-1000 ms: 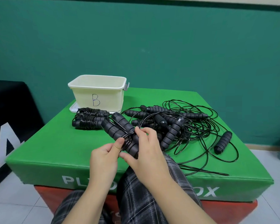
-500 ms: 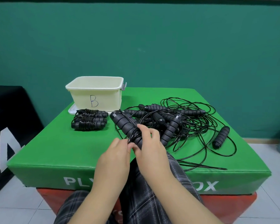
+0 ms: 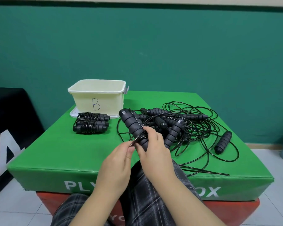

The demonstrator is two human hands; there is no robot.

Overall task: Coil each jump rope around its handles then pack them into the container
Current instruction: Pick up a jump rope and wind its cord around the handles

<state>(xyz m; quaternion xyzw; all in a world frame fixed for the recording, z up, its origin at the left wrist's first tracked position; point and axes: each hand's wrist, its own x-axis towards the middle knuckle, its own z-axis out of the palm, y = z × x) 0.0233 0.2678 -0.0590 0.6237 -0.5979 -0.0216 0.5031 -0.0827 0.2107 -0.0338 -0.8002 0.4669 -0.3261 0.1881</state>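
Here the right hand [image 3: 155, 154] is closed around the lower end of a pair of black ribbed foam jump-rope handles [image 3: 134, 128], holding them tilted so their far ends point up and away towards the cream plastic container [image 3: 97, 97]. The left hand [image 3: 118, 167] is beside it, thumb and forefinger pinched on the thin black cord [image 3: 138, 137], which already makes a few turns around the handles just above the right hand's fingers. The two hands are close together, almost touching, above the near edge of the green padded box that serves as the table [image 3: 52, 154].

In front of the container, touching its flat white lid [image 3: 73, 113] underneath, lie two finished bundles of black handles wrapped in cord [image 3: 91, 123], one behind the other. To the right of the container, a loose tangle of black ropes and handles [image 3: 183, 124] spreads across the table, with loops of cord reaching the table's near right edge. One separate black handle [image 3: 223, 141] lies at the far right of that tangle, well apart from the container. The container itself stands open at the back left of the table, marked with a handwritten letter B on its near side; nothing shows inside it from this angle. Plaid trousers [image 3: 153, 201] show below the hands.
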